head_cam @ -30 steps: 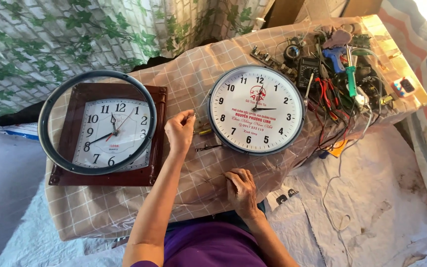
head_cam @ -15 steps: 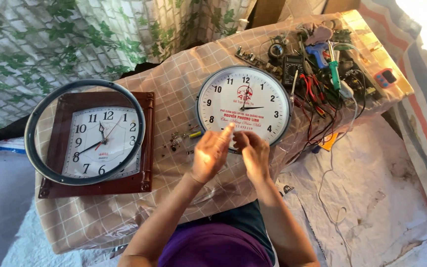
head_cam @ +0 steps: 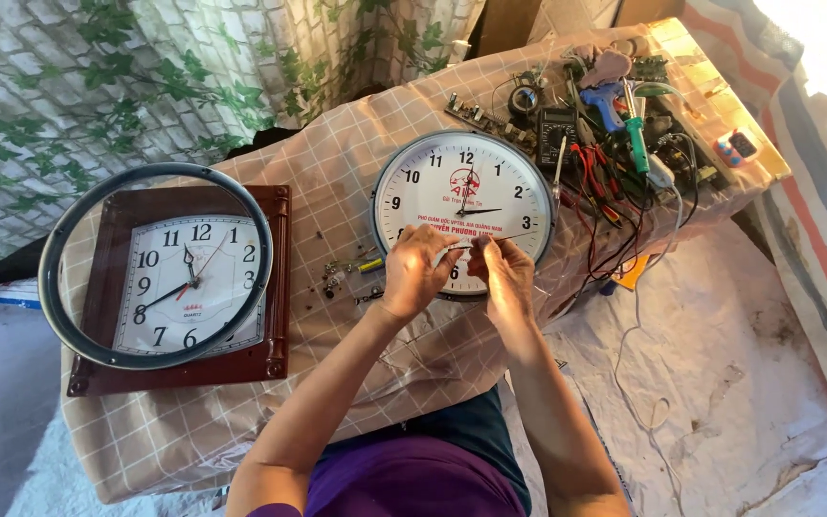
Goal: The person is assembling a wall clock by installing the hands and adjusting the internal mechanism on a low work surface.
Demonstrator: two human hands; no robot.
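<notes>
A round white wall clock (head_cam: 464, 196) with a silver rim lies face up on the checked cloth of a low table (head_cam: 337, 163). Over its lower edge, my left hand (head_cam: 416, 273) and my right hand (head_cam: 502, 273) meet, pinching a thin pale strip (head_cam: 454, 251) between their fingertips. What the strip is cannot be made out. To the left lies a square brown-framed clock (head_cam: 193, 287) with a loose round grey ring (head_cam: 59, 287) resting over its face. Small screws and a little yellow-handled tool (head_cam: 356, 270) lie between the two clocks.
A heap of tools and electronics (head_cam: 614, 124) fills the table's far right: pliers, a soldering iron, a multimeter, wires. A leaf-patterned sheet (head_cam: 98, 86) hangs behind the table. A pale tarp (head_cam: 720, 383) covers the floor at right, and a striped cloth (head_cam: 815, 191) lies further right.
My left hand left the spot beside the round clock and my right hand rose from the table's front edge. Both came together over the clock's lower edge, now pinching the strip.
</notes>
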